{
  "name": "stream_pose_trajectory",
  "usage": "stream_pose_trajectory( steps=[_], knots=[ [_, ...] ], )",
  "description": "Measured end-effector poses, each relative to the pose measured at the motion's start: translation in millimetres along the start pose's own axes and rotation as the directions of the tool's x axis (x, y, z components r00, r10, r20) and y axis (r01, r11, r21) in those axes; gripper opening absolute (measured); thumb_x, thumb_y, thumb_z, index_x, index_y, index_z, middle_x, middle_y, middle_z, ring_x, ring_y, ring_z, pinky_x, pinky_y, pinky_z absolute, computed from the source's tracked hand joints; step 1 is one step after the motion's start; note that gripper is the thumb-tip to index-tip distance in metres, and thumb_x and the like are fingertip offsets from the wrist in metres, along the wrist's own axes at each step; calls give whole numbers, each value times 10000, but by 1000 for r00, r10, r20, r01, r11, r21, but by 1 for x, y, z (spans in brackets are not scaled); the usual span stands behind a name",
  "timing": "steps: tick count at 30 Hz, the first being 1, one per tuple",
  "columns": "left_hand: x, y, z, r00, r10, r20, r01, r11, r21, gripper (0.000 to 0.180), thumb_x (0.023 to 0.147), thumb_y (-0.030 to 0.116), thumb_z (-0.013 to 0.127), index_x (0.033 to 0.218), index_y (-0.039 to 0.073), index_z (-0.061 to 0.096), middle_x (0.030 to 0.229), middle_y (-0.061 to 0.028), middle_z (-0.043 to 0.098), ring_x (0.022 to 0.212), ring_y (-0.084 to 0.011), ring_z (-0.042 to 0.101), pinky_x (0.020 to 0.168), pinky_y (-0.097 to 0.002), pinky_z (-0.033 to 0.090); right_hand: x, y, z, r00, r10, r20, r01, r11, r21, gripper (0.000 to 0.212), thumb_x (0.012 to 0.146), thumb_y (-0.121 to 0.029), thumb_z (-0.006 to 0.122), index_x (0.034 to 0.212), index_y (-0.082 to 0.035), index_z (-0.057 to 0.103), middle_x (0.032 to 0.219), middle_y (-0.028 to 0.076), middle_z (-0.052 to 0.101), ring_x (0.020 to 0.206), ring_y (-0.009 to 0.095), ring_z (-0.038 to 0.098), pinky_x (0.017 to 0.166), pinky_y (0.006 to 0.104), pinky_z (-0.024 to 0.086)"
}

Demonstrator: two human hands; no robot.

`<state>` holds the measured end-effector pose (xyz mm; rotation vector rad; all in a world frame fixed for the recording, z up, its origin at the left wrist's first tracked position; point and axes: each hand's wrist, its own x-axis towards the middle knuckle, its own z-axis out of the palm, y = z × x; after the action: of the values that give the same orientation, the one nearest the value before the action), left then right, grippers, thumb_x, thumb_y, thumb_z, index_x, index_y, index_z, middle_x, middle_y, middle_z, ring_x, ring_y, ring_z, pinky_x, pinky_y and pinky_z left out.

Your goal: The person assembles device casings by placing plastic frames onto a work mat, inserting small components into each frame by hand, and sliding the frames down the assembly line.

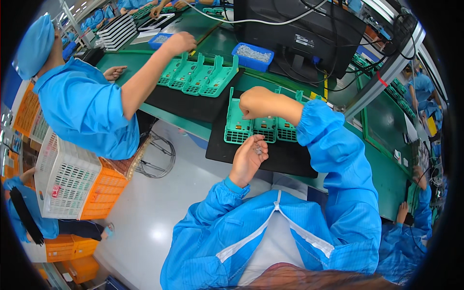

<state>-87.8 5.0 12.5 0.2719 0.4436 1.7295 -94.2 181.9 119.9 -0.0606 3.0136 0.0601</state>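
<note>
My left hand (245,162) is cupped palm up, its fingers curled around several small translucent grey pieces (258,151). It is just in front of a row of green plastic housings (238,118) with grid-like near ends. These stand side by side on a black mat (278,159). Over the row, my right hand (258,102) has its fingers closed and pointing down at the housings. What the fingertips hold, if anything, is hidden beneath the hand.
At my left a co-worker in blue (89,104) reaches over another row of green housings (205,79). A blue bin of small translucent pieces (252,57) lies beyond my hands, near a black monitor (299,34) and hanging cables. A metal post (386,72) rises at right. Crates (72,179) stand at left.
</note>
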Motion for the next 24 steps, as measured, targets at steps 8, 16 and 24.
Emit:
stream_pose_trajectory(
  steps=[8,16,24],
  knots=[
    [-4,0,-3,1000,1,17,-1,1000,-7,276,990,258,418,1095,19,507,891,-73,565,810,-158,530,702,-281,453,21,3,14,963,63,263,-67,998,5,118,614,-198,711,700,-118,717,653,63,656,643,263,642,553,390,482],
    [-2,3,-8,999,20,41,-20,1000,-8,280,998,255,400,1095,17,512,896,-76,571,813,-158,536,703,-284,459,26,-8,1,953,64,295,-41,996,-84,133,626,-189,720,715,-91,703,682,80,658,684,272,653,559,395,497],
    [-5,-1,-10,999,21,38,-20,1000,-21,284,999,248,401,1098,11,523,898,-75,578,810,-160,543,701,-287,463,30,-12,5,934,61,352,5,983,-184,184,625,-201,745,738,-65,693,720,97,663,730,275,664,584,407,515]
  ],
)
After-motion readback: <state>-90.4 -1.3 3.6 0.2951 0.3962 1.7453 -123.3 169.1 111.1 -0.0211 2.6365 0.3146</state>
